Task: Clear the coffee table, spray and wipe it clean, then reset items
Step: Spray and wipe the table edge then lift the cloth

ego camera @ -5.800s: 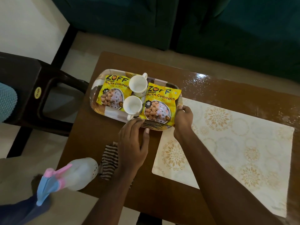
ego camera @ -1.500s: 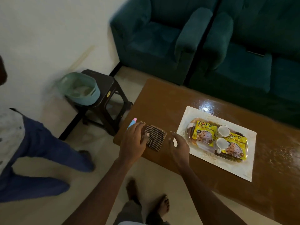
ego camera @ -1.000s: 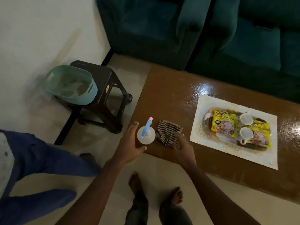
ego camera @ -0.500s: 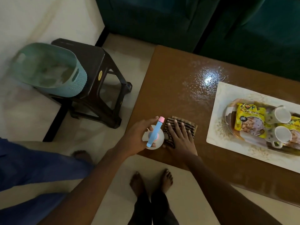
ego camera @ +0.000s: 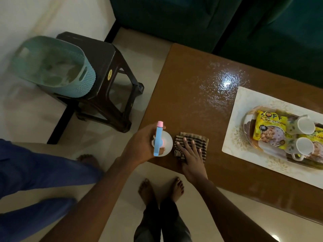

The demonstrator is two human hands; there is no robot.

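A dark green sofa runs along the far side of the room. In front of it stands the brown coffee table, its top shining wet under a spot of reflected light. To the left of the table a dark plastic stool carries a teal basket, which overhangs the stool's left edge. Another person's blue trousers fill the lower left.

On the right part of the table lies a pale patterned mat, and on it a tray holding yellow snack packets and two white cups, one behind the other.

Near the table's front left corner lies a striped cloth. The right hand lies flat on it, fingers straight and spread. Just left of the cloth is the spray bottle, seen from above, with a blue and pink trigger head. The left hand grips it, fingers and thumb curled round it. Whether the bottle rests on the table or is lifted cannot be told.

The person's bare feet stand on the pale floor below the table's edge.
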